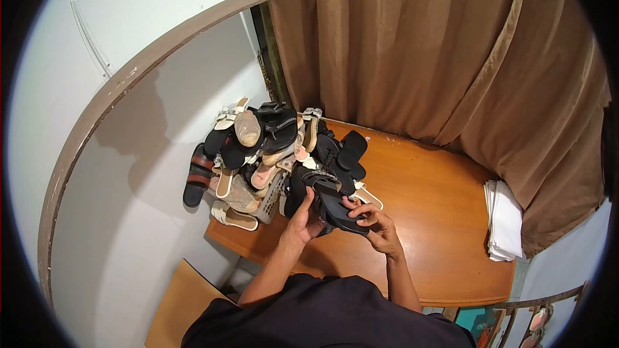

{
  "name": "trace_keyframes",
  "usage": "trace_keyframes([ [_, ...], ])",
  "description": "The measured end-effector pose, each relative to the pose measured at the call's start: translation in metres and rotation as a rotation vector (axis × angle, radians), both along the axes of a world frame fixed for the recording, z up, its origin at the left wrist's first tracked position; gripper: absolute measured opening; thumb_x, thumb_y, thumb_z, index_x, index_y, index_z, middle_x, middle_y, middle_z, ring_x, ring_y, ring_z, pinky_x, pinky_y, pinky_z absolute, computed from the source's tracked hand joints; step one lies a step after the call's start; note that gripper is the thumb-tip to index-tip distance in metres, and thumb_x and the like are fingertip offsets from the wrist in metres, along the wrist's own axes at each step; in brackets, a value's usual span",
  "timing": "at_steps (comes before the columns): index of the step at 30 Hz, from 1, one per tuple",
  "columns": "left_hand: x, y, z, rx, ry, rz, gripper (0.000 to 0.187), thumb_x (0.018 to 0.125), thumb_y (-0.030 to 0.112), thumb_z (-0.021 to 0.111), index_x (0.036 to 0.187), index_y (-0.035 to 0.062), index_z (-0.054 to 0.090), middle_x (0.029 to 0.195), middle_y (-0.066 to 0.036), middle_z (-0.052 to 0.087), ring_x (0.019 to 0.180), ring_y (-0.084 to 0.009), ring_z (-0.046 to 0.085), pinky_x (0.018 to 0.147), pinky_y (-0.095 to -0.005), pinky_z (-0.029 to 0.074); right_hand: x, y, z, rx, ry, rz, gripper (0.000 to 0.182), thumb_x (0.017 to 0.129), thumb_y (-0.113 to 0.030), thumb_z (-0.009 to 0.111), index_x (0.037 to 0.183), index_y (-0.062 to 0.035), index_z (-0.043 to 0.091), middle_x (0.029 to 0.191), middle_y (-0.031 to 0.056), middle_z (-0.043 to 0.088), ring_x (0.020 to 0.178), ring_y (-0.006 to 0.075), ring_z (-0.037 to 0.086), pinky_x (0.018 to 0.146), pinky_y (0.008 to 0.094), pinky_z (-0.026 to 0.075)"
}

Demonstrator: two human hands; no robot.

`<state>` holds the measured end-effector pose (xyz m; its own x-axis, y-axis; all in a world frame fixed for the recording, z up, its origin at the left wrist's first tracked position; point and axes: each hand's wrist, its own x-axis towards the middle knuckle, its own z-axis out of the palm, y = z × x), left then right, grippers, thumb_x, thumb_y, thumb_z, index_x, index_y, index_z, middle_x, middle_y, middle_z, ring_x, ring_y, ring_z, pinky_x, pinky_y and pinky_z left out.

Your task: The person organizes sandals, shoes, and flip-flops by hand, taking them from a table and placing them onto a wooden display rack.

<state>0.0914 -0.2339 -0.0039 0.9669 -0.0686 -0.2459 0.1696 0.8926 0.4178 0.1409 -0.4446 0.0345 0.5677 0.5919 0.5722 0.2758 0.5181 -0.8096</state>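
A black sandal [336,208] is held between my two hands above the near edge of the pile. My left hand [303,222] grips its left side, thumb up along the edge. On the other side, my right hand [377,222] has its fingers bent over the sole near the lower end. Just beyond, a heap of mixed sandals covers the left part of the table, among them a black pair [351,153], a white-strapped sandal [235,217] and a black one with reddish-brown straps [198,176]. My hands partly hide the sandal's underside.
The wooden table [438,219] carries a stack of white paper [503,220] at its right end. A brown curtain [400,45] hangs behind it. A curved brown strip [122,84] arcs along the left wall. Shelves with footwear [535,319] stand at the lower right.
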Motion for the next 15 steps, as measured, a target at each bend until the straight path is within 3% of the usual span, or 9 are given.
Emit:
trace_keyframes([
  [3, -0.005, 0.001, 0.004, -0.038, -0.018, -0.069, 0.073, 0.087, 0.061, 0.057, 0.133, 0.0044, 0.050, 0.126, -0.013, 0.061, 0.112, -0.0256, 0.062, 0.096, -0.0407, 0.051, 0.001, 0.002, -0.006, -0.040, -0.011, -0.012, 0.014, 0.085, 0.007, 0.064, 0.094, -0.0048, 0.063, 0.114, 0.0129, 0.063, 0.126, 0.0371, 0.053, 0.116, 0.0500, 0.025],
  [5, -0.006, 0.004, 0.007, -0.055, -0.067, -0.106, 0.073, 0.087, 0.060, 0.059, 0.134, 0.0050, 0.049, 0.127, -0.012, 0.061, 0.113, -0.0250, 0.061, 0.096, -0.0410, 0.051, -0.001, 0.001, -0.002, -0.064, 0.001, -0.050, 0.016, 0.083, 0.010, 0.063, 0.091, -0.0036, 0.063, 0.113, 0.0128, 0.064, 0.126, 0.0361, 0.053, 0.112, 0.0490, 0.035],
  [6, -0.007, 0.007, 0.008, -0.005, -0.043, -0.101, 0.075, 0.087, 0.061, 0.059, 0.135, 0.0056, 0.048, 0.128, -0.012, 0.060, 0.115, -0.0247, 0.060, 0.096, -0.0417, 0.051, -0.003, 0.000, 0.001, -0.066, 0.004, -0.051, 0.016, 0.083, 0.010, 0.063, 0.091, -0.0036, 0.063, 0.113, 0.0128, 0.064, 0.126, 0.0361, 0.053, 0.112, 0.0490, 0.035],
  [8, -0.008, 0.012, 0.006, 0.044, -0.023, -0.100, 0.076, 0.086, 0.062, 0.059, 0.137, 0.0062, 0.047, 0.129, -0.011, 0.060, 0.116, -0.0244, 0.060, 0.097, -0.0424, 0.050, -0.005, -0.002, 0.009, -0.137, -0.089, -0.182, 0.018, 0.081, 0.014, 0.061, 0.090, -0.0016, 0.063, 0.110, 0.0136, 0.065, 0.124, 0.0359, 0.055, 0.104, 0.0470, 0.046],
  [10, -0.009, 0.017, -0.003, 0.268, 0.004, -0.019, 0.079, 0.085, 0.065, 0.057, 0.138, 0.0069, 0.046, 0.131, -0.011, 0.059, 0.119, -0.0251, 0.057, 0.098, -0.0436, 0.049, -0.006, -0.005, 0.007, -0.104, -0.110, -0.209, 0.020, 0.080, 0.016, 0.060, 0.090, -0.0007, 0.063, 0.108, 0.0140, 0.065, 0.122, 0.0365, 0.056, 0.101, 0.0462, 0.048],
  [12, -0.009, 0.025, -0.007, 0.271, -0.080, -0.045, 0.080, 0.085, 0.066, 0.056, 0.138, 0.0066, 0.047, 0.131, -0.011, 0.058, 0.120, -0.0262, 0.057, 0.100, -0.0440, 0.048, -0.009, -0.007, 0.012, -0.072, -0.125, -0.231, 0.022, 0.078, 0.018, 0.060, 0.090, 0.0001, 0.062, 0.107, 0.0144, 0.065, 0.121, 0.0372, 0.057, 0.098, 0.0455, 0.051],
  [14, -0.010, 0.027, -0.008, 0.272, -0.160, -0.067, 0.080, 0.086, 0.067, 0.055, 0.137, 0.0063, 0.047, 0.132, -0.012, 0.058, 0.121, -0.0274, 0.056, 0.101, -0.0443, 0.047, -0.015, -0.008, 0.025, -0.116, -0.227, -0.288, 0.027, 0.073, 0.023, 0.062, 0.085, -0.0018, 0.058, 0.100, 0.0145, 0.066, 0.111, 0.0414, 0.062, 0.097, 0.0519, 0.051],
  [15, -0.007, 0.026, 0.005, 0.054, -0.154, -0.044, 0.079, 0.085, 0.067, 0.055, 0.137, 0.0063, 0.048, 0.132, -0.012, 0.058, 0.121, -0.0283, 0.056, 0.102, -0.0449, 0.046, -0.016, -0.009, 0.026, -0.114, -0.227, -0.285, 0.027, 0.073, 0.023, 0.062, 0.085, -0.0018, 0.058, 0.100, 0.0145, 0.066, 0.111, 0.0414, 0.062, 0.097, 0.0519, 0.051],
])
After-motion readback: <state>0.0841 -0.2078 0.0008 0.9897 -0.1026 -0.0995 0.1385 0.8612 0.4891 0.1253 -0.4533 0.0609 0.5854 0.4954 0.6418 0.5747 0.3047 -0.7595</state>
